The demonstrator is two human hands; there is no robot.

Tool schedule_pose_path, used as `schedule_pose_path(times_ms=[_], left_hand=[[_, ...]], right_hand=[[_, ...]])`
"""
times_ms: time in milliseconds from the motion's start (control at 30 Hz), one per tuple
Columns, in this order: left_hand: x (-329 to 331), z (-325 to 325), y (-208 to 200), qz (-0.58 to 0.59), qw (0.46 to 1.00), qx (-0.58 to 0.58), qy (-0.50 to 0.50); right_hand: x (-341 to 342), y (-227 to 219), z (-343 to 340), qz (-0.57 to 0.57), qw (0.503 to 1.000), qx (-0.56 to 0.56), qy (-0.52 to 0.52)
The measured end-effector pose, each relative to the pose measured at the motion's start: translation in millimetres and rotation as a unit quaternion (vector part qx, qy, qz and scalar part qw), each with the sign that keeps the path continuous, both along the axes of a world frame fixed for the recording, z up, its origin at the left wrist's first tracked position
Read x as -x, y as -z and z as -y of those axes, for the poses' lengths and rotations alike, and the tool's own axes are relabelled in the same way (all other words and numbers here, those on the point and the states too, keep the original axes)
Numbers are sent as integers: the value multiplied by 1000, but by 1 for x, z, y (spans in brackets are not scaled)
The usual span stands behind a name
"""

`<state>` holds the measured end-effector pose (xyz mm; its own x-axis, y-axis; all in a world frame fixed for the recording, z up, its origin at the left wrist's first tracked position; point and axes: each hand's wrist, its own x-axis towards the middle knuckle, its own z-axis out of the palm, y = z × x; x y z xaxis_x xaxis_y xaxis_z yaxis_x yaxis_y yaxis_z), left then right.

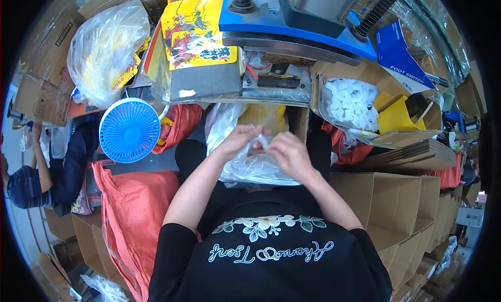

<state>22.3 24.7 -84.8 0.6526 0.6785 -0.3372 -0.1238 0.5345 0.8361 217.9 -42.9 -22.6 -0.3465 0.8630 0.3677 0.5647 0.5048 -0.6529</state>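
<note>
In front of my body, a clear plastic bag [255, 170] spreads loosely over my lap, with something yellow [265, 116] showing through plastic at the far side. My left hand [242, 139] pinches the bag's gathered plastic between thumb and fingers. Close by on the right, my right hand [290, 155] has its fingers closed on the same gathered plastic, slightly blurred. A small whitish bit shows between the two hands; its kind is too unclear to tell. Beyond them, a cardboard box wall [299, 125] stands beside the bag.
A press with a blue plate [297, 28] stands ahead, printed yellow packs [195, 28] left of it. A tray of small white plastic pieces [352, 101] sits right. A blue fan [129, 129] and red woven bag [138, 213] are left; cardboard boxes [391, 203] right. Another person [28, 184] is far left.
</note>
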Motion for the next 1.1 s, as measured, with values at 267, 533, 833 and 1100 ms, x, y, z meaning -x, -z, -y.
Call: schedule_pose_path(times_ms=[267, 533, 833, 1100], left_hand=[[-4, 15, -8, -210, 885, -365, 200], [-29, 41, -19, -247, 829, -502, -15], [-27, 10, 33, -216, 789, -529, -226], [34, -8, 59, -226, 900, -317, -197]], right_hand=[[-7, 36, -30, -236, 957, 168, -23], [-20, 108, -64, -265, 759, 534, -262], [0, 111, -52, -68, 989, 113, 64], [-39, 126, -39, 105, 990, 73, 67]])
